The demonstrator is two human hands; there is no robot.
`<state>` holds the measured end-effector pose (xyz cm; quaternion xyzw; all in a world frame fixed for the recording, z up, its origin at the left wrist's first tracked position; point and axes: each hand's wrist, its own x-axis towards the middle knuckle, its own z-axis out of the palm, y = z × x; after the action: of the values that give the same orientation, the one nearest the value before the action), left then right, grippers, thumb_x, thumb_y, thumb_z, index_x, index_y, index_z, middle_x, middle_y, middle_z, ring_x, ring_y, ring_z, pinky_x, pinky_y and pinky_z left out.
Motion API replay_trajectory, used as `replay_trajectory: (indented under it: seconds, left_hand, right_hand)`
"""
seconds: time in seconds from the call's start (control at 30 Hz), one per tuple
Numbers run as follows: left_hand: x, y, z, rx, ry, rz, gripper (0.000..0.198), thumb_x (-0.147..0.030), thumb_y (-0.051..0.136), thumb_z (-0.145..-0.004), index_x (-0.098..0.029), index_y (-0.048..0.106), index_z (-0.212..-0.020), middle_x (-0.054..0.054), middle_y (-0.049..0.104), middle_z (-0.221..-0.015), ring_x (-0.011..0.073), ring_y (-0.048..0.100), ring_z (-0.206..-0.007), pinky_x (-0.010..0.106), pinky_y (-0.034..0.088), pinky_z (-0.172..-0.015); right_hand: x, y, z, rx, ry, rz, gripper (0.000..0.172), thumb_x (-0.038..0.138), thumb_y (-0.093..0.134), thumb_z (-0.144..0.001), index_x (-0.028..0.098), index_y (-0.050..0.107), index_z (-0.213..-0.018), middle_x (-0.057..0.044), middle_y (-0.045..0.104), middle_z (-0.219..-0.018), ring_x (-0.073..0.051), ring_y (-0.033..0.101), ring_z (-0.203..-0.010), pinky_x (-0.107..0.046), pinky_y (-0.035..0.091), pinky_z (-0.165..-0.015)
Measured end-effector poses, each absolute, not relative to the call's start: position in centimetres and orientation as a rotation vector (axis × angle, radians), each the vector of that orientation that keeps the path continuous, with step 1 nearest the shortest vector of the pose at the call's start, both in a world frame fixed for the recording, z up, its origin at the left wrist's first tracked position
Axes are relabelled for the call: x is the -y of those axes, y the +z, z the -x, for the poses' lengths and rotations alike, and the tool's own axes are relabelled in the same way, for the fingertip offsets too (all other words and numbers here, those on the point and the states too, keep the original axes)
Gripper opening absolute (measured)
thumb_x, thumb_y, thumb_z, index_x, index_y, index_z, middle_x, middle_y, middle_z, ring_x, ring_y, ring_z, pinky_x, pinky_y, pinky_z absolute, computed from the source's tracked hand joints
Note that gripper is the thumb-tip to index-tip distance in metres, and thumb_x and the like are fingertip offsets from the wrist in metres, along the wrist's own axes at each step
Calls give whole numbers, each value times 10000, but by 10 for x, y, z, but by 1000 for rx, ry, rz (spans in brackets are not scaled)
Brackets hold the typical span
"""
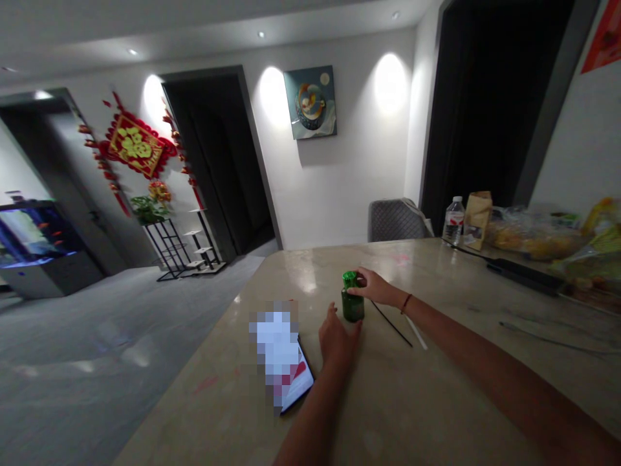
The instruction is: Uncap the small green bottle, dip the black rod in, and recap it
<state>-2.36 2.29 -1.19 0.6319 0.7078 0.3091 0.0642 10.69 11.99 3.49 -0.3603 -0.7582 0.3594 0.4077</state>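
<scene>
A small dark green bottle with a shiny bright green top stands upright on the marbled table. My right hand comes from the right, its fingers closed around the bottle's neck just below the top. Low at the near left side is my left hand, thumb and fingers apart around the bottle's base. The thumb lies close to the base; whether it touches cannot be made out. Beside the bottle, a thin black stick and a short white strip lie on the table under my right forearm.
Left of my left arm lies a lit phone, partly blurred out. At the back right stand a water bottle, a paper bag and plastic bags, with a black power strip before them. A cable crosses the right side.
</scene>
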Motion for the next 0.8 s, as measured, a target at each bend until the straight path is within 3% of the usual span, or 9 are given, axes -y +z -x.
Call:
replay_trajectory:
  seconds: [0.17,0.27,0.33,0.43,0.53,0.6,0.7,0.8]
  left_hand:
    - [-23,-10,27,-1956,855,-1990,606,-481,504,-727,-264,276,-1245,10,579,-1106,139,546,-965,216,381,-787]
    - [-21,-7,26,-1953,797,-2004,605,-482,505,-729,-280,275,-1251,-3,591,-1091,128,552,-958,197,383,-757]
    - [-21,-7,25,-1957,796,-1996,600,-483,504,-730,-279,283,-1249,-2,599,-1081,130,558,-949,194,387,-736]
    - [-22,-8,23,-1965,854,-1959,603,-477,526,-713,-281,306,-1240,-1,606,-1067,142,571,-923,198,393,-704]
    - [-23,-10,22,-1959,906,-1921,618,-466,551,-696,-282,319,-1239,6,607,-1066,156,573,-919,206,394,-690]
    - [-24,-10,21,-1925,936,-1900,617,-453,563,-688,-277,335,-1234,13,609,-1061,166,574,-919,213,394,-689]
    - [-24,-8,21,-1905,968,-1855,616,-433,578,-681,-266,357,-1231,31,613,-1050,187,572,-926,227,393,-702]
    - [-22,-5,21,-1921,982,-1820,633,-424,591,-672,-250,363,-1236,50,614,-1042,202,570,-932,242,392,-722]
  right_hand:
    - [-80,16,-107,1760,1016,759,519,300,659,-618,179,444,-1075,-73,578,-1043,-166,564,-949,-326,447,-841]
    - [-68,8,-110,1641,1051,782,717,313,686,-588,194,345,-1208,-101,544,-1133,-185,513,-1048,-351,400,-901]
    - [-60,10,-116,1588,1111,792,753,346,669,-608,190,304,-1248,-106,555,-1123,-189,495,-1071,-353,392,-903]
    - [-49,18,-130,1522,1157,835,561,413,539,-719,150,387,-1191,-46,642,-771,-174,587,-854,-350,433,-825]
    - [-45,26,-140,1466,1132,869,377,435,418,-780,136,522,-986,54,474,-442,-136,546,-540,-333,459,-707]
    - [-47,29,-141,1424,1145,844,347,434,418,-777,151,519,-949,44,508,-497,-134,555,-576,-328,449,-717]
    - [-52,31,-137,1411,1201,801,421,458,441,-765,171,451,-1073,-19,627,-762,-163,580,-851,-350,394,-839]
    - [-55,36,-132,1435,1154,879,505,518,428,-754,154,445,-1104,-54,643,-806,-195,575,-900,-396,357,-886]
